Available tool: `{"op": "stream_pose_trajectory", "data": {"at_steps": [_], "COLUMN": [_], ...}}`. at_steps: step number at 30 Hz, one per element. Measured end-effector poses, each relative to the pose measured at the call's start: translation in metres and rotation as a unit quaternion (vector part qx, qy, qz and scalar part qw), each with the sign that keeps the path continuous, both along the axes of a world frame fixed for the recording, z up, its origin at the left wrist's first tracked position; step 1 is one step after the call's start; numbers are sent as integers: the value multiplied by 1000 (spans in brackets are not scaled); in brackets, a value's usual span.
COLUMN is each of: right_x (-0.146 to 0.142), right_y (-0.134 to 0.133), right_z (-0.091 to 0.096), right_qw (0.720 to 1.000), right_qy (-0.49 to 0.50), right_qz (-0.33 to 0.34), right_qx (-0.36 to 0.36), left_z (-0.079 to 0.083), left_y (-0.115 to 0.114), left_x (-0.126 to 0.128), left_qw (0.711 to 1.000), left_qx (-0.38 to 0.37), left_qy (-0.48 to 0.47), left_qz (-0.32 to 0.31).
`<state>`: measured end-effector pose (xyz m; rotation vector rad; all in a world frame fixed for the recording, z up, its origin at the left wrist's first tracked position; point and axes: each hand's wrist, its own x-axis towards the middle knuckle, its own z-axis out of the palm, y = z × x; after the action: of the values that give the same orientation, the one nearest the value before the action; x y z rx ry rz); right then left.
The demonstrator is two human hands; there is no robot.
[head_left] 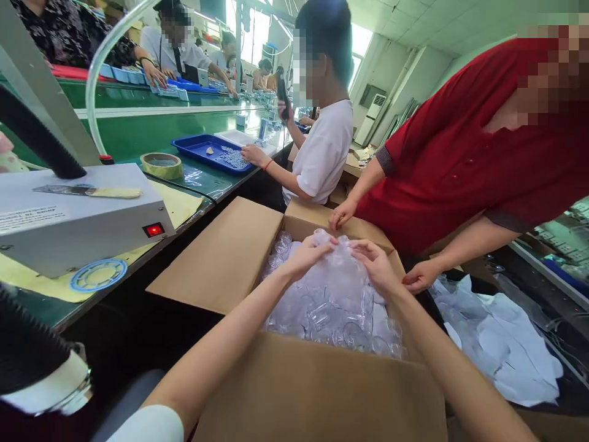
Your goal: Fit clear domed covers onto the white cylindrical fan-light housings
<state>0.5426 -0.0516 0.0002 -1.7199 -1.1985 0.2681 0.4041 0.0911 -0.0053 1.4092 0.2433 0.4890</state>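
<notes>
A thin, clear plastic bag is bunched up between my two hands, above an open cardboard box. My left hand pinches the bag's gathered top from the left. From the right, the fingers of my right hand are closed on the same plastic. Small clear plastic cups or covers fill the box below, and some show through the bag. How many pieces the bag itself holds, I cannot tell.
A person in red stands at the box's far right, one hand by its rim. On the green bench are a grey machine, a tape roll and a blue tray. White sheets lie at right.
</notes>
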Motion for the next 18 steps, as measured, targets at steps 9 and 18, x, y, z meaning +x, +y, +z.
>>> {"op": "stream_pose_trajectory", "data": {"at_steps": [9, 18], "right_x": [-6, 149], "right_y": [-85, -312], "right_z": [-37, -52], "right_qw": [986, 875], "right_qy": [-17, -145], "right_qz": [-162, -445], "right_qx": [-20, -123], "left_z": [-3, -65], "left_y": [-24, 5], "left_x": [-22, -84], "left_qw": [959, 797], "left_qx": [228, 539], "left_qy": [100, 197], "left_qz": [-133, -187]}}
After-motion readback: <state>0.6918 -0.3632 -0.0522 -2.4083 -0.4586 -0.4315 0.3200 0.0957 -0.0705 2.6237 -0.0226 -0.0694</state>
